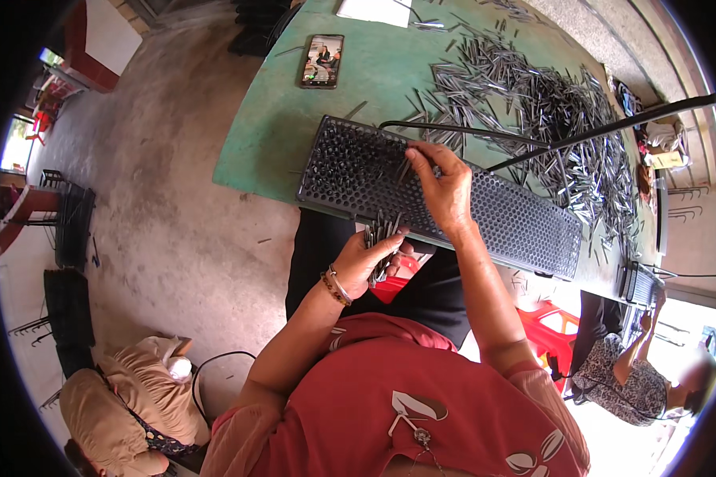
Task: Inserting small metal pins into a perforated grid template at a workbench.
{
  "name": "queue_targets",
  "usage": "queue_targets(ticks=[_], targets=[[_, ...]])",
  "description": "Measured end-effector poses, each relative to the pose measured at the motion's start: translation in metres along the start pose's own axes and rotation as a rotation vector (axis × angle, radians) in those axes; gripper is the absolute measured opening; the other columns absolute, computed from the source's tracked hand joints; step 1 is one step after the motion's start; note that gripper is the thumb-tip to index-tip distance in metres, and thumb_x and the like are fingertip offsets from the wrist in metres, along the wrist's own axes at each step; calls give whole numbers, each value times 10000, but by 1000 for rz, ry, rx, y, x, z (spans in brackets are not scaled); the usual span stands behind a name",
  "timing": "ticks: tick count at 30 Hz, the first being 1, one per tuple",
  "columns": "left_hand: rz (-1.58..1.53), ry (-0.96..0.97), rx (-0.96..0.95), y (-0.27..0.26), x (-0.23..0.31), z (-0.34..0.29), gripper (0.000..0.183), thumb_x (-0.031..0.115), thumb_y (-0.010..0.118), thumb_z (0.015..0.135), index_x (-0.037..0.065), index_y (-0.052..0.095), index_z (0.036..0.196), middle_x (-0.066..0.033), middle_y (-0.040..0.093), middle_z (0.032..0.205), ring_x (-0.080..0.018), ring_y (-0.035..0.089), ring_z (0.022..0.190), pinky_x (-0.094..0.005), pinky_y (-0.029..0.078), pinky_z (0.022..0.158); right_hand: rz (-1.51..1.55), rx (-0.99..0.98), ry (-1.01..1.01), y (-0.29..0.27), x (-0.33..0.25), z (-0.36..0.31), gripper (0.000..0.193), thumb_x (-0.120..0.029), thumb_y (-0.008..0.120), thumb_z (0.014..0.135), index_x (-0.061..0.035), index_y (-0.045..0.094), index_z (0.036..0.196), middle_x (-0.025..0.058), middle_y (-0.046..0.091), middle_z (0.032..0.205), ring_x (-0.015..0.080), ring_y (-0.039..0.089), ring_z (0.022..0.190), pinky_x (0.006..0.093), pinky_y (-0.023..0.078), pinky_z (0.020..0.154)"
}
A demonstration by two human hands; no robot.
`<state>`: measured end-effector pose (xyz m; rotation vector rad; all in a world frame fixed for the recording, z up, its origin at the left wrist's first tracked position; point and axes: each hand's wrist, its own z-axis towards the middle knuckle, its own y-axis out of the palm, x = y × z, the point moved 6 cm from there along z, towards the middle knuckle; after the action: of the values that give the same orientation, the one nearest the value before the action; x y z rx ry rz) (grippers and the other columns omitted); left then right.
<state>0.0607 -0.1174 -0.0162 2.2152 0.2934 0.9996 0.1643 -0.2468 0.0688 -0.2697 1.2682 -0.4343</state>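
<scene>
A long black tray (517,216) with a grid of round holes lies along the near table edge. Slim dark metal rods (346,159) stand in many holes at its left end; the right part shows bare holes. Below the tray's near edge, my left hand (358,262) is closed around a bundle of metal rods (383,230), their ends sticking up past the fingers. Over the tray, where the filled part ends, my right hand (447,191) pinches a single metal rod (403,172) between thumb and forefinger.
A large heap of loose metal rods (533,103) covers the far right of the green table (254,119). A black metal bar (612,129) crosses above it. A phone (322,61) lies at far left. Nearby are a red stool (549,326), another person (624,374) at right, and someone in tan clothing (127,397) at lower left.
</scene>
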Motion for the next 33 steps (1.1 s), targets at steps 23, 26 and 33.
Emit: queue_targets(ticks=[23, 26, 33], targets=[[10, -10, -8, 6, 2, -4, 264, 171, 599, 909, 26, 593, 1129, -40, 643, 853, -57, 542, 628, -197, 441, 533, 75, -140, -306, 13, -7, -2, 133, -36, 662, 829, 10, 668, 954, 113, 673, 933, 228, 641, 867, 294, 497, 776], [14, -10, -13, 5, -1, -3, 262, 170, 596, 910, 23, 593, 1128, -40, 643, 854, -53, 542, 631, -196, 440, 532, 62, -163, -300, 16, -2, -2, 145, -37, 668, 823, 6, 670, 961, 110, 676, 935, 234, 642, 872, 302, 498, 782], [12, -9, -20, 4, -2, -3, 274, 168, 600, 907, 18, 583, 1135, -42, 642, 854, -55, 545, 635, -194, 441, 532, -196, -105, -400, 19, -11, -6, 200, -60, 704, 772, -45, 690, 971, 75, 675, 934, 243, 622, 862, 338, 450, 810]])
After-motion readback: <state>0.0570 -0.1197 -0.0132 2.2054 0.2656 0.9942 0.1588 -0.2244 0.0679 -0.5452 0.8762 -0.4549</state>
